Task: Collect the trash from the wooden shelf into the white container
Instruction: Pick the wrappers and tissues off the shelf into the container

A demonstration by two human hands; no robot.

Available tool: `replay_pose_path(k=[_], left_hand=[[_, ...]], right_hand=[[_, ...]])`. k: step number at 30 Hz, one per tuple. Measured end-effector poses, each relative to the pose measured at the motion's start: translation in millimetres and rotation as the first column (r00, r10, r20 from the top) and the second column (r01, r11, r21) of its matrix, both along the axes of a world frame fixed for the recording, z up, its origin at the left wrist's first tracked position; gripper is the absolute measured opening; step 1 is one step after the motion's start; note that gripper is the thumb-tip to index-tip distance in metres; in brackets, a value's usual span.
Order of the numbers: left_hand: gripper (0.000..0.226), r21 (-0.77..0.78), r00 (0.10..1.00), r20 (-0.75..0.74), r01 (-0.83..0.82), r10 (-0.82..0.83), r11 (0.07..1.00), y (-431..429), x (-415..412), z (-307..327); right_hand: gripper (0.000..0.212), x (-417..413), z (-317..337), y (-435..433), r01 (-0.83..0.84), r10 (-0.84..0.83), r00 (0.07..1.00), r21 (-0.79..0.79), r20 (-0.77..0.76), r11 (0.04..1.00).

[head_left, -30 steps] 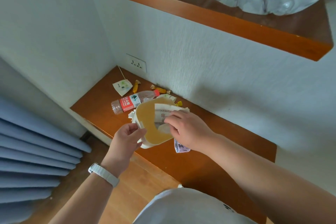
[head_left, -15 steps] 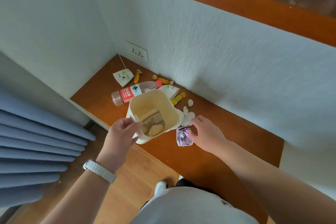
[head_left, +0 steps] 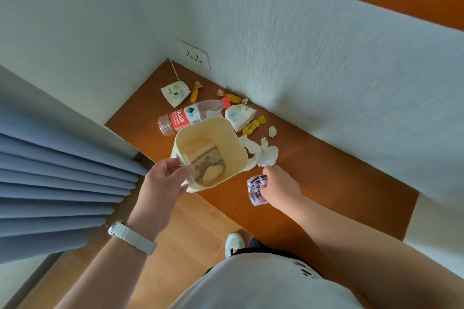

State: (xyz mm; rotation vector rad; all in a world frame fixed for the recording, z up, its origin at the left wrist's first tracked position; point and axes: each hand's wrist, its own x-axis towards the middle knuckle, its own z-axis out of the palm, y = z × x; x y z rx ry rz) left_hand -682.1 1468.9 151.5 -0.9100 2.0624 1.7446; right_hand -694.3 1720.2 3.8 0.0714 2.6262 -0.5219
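1 second ago the right hand was inside the white container, dropping a printed paper scrap. It has since come out and lowered to the wooden shelf, to the right of the container, its fingertips now on the crumpled white tissue with the purple wrapper just under the palm. The paper scrap and a pale round piece now lie on the container's bottom. The container's mouth, earlier tilted toward the right hand, now faces up.

Soft even daylight, wide-angle bending at edges, perhaps slight motion blur
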Motion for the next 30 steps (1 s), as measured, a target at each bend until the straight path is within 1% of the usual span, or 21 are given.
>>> replay_pose_path(k=[5, 9, 14, 20, 23, 27, 30], left_hand=[[0.017, -0.005, 1.000, -0.014, 0.009, -0.009, 1.000, 4.1, 0.9, -1.0], [0.014, 0.024, 0.998, -0.051, 0.022, -0.020, 0.999, 7.8, 6.9, -0.1], [0.012, 0.036, 0.997, -0.073, 0.030, -0.027, 0.999, 9.3, 15.6, 3.1], [0.017, 0.033, 0.993, -0.099, 0.063, -0.059, 0.997, 0.2, 26.5, 5.1], [0.019, 0.017, 0.991, -0.115, 0.064, -0.062, 0.998, -3.0, 30.3, 5.5], [0.024, -0.027, 0.988, -0.121, 0.091, -0.093, 0.996, -3.9, 33.9, 4.9], [0.024, -0.008, 0.987, -0.120, 0.108, -0.108, 0.994, -4.1, 37.0, 3.8]], right_hand=[[0.016, -0.4, 5.1, 9.4, 0.001, 0.000, 1.000, -0.038, 0.012, 0.999], [0.005, 5.8, 18.9, 19.1, -0.012, 0.007, 0.999, -0.117, -0.039, 0.993], [0.004, 11.8, 56.8, 23.6, 0.025, -0.051, 0.992, -0.205, -0.120, 0.978], [0.013, 17.3, 121.2, 28.0, 0.141, -0.231, 0.946, -0.352, -0.229, 0.926], [0.011, 17.1, 144.5, 25.6, 0.165, -0.292, 0.921, -0.423, -0.257, 0.891], [0.009, 13.6, 167.3, 8.8, 0.140, -0.326, 0.901, -0.521, -0.285, 0.842], [0.013, 10.0, 173.8, -9.6, 0.078, -0.278, 0.907, -0.522, -0.316, 0.849]])
